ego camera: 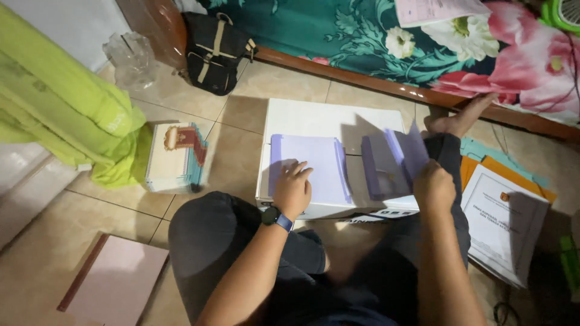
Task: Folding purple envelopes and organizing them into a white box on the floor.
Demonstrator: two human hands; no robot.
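— Head view: why do we press our left hand (292,188) flat, fingers spread, on the lilac paper stack (314,166)?
— So it stays put on the white box (326,121) while our right hand (432,186), closed, pinches up sheets of the second stack (386,164).

Head view, steeply down, near the floor (181,96)

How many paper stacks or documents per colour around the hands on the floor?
Lavender stacks: 2, one under the left hand at, one thumbed by the right hand at
White cover document: 1
Orange folder: 1
Teal sheets: 1
Pink folder: 1
Total: 6
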